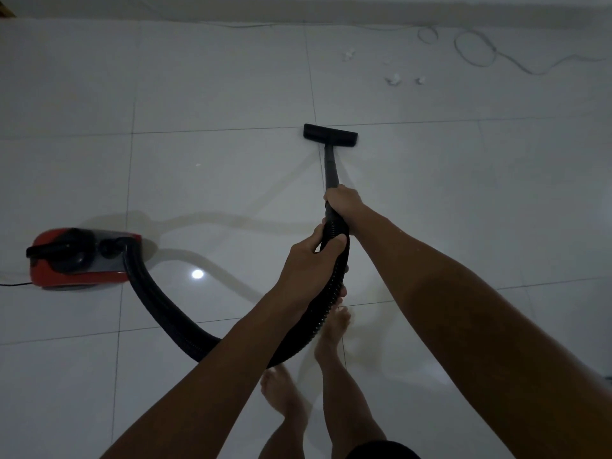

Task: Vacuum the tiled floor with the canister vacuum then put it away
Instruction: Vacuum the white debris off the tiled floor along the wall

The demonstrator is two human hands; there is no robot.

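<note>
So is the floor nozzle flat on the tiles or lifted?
Flat, as far as the view shows: the floor nozzle lies across a grout line of the tiled floor with no visible gap.

Indoor room in a home, dimly lit. Evidence: large glossy white floor tiles (215, 77) with thin dark grout lines, a ceiling light reflected as a bright spot (197, 274) on the tile. Plain light wall (331, 8) along the floor's far edge. Small red household canister vacuum (82, 258) sits on the floor at the left edge. Thin white cable (477, 51) lies in loose loops near the far right corner; a few white scraps (394, 79) lie on the tile just beside it. Person is barefoot (332, 332), bare-legged: domestic setting, not a shop or a lab.
</note>
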